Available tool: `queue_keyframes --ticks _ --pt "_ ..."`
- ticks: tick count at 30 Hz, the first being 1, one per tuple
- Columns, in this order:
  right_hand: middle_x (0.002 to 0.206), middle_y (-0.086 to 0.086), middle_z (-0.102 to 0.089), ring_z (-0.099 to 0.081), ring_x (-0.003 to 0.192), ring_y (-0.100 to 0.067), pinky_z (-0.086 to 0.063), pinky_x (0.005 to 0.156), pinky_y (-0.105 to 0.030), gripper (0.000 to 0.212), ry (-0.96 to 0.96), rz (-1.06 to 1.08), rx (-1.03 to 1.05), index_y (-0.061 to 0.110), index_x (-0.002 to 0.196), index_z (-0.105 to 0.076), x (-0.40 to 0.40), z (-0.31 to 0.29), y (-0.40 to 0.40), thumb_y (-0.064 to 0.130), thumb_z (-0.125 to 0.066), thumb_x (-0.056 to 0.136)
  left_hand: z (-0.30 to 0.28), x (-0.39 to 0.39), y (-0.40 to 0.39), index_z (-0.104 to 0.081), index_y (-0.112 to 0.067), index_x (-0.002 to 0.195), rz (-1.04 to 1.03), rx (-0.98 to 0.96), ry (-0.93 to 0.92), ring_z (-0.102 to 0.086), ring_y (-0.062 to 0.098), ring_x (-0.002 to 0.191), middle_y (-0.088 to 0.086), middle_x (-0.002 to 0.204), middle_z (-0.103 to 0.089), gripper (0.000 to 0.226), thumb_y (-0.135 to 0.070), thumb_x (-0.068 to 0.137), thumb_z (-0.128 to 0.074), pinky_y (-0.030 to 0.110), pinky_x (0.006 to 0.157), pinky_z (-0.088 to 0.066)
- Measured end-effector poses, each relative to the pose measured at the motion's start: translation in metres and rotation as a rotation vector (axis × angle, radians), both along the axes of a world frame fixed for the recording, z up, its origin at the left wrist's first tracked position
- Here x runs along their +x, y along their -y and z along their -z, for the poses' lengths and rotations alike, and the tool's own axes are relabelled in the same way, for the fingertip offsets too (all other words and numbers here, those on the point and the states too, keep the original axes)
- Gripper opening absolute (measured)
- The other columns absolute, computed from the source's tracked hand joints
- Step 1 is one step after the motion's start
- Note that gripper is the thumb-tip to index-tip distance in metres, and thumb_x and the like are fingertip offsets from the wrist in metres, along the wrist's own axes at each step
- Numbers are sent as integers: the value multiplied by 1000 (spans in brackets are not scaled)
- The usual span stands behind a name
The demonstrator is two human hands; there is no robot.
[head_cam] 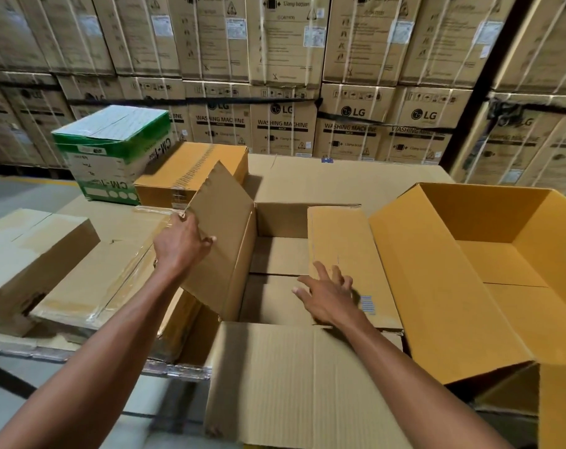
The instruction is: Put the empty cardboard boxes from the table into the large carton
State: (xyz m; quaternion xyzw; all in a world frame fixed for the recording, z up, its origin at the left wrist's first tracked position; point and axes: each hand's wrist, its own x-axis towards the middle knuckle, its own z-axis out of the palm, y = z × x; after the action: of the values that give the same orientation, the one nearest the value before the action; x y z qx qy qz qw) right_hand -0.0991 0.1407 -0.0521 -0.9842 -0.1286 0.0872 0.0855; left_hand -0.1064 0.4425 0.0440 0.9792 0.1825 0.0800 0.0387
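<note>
Left hand [181, 244] grip clamped on carton flap [221, 234], right hand [328, 296] fingers spread

There is a single view, taken from the person's head, looking forward and steeply down. The open carton [275, 254] sits at the centre and close under the lens, its near flap filling the bottom edge. Both forearms enter from the lower corners and reach toward the carton. Beyond the carton the surface [340, 179] runs away from the camera, and behind that a wall of stacked boxes [285, 92] fills the top. The wide lens bends straight lines at the edges.
</note>
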Motion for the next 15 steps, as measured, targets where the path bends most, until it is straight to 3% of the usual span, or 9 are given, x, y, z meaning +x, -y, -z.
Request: queue_keyframes --ticks 3,5,8,10,12,15 --pt "169 -6 -4 6 149 -55 -11 115 -65 52 -22 32 -145 35 140 -56 26 -2 -22 59 -47 95 3 -1 -1 -51 -16 139 11 -25 8 -66 34 92 19 132 -48 63 -53 91 -67 37 58 -45" --pt "169 -10 0 8 146 -61 -12 114 -68 50 -45 80 -245 26 138 -58 36 -4 -29 43 -56 91 3 -2 -2 -52 -17 138 7 -44 17 -67 36 96 19 135 -48 64 -58 91 -65 37 60 -44" --pt "169 -15 3 -2 144 -65 -16 115 -67 50 -121 133 -264 21 138 -55 41 -13 -27 23 -57 89 1 -1 -5 -50 -17 138 12 -82 34 -67 38 99 18 137 -49 66 -62 92 -61 39 62 -43" --pt "167 -17 -1 -18 143 -62 -26 114 -62 46 -118 139 -211 20 135 -55 41 -23 -23 20 -56 89 1 2 -7 -44 -15 141 2 -91 38 -67 40 99 19 134 -50 72 -64 91 -60 40 62 -44" --pt "162 -21 -17 -40 134 -50 -39 105 -55 45 -30 141 -138 17 133 -54 40 -41 -19 20 -53 88 0 5 -8 -38 -14 144 -7 -99 41 -66 41 103 20 133 -53 76 -64 91 -61 43 64 -45" --pt "125 -18 -57 -61 105 -37 -46 82 -42 37 171 172 -13 13 120 -60 42 -77 -6 14 -47 85 -5 10 -9 -38 -21 149 14 -144 39 -63 40 112 20 133 -54 73 -58 92 -64 49 77 -54"
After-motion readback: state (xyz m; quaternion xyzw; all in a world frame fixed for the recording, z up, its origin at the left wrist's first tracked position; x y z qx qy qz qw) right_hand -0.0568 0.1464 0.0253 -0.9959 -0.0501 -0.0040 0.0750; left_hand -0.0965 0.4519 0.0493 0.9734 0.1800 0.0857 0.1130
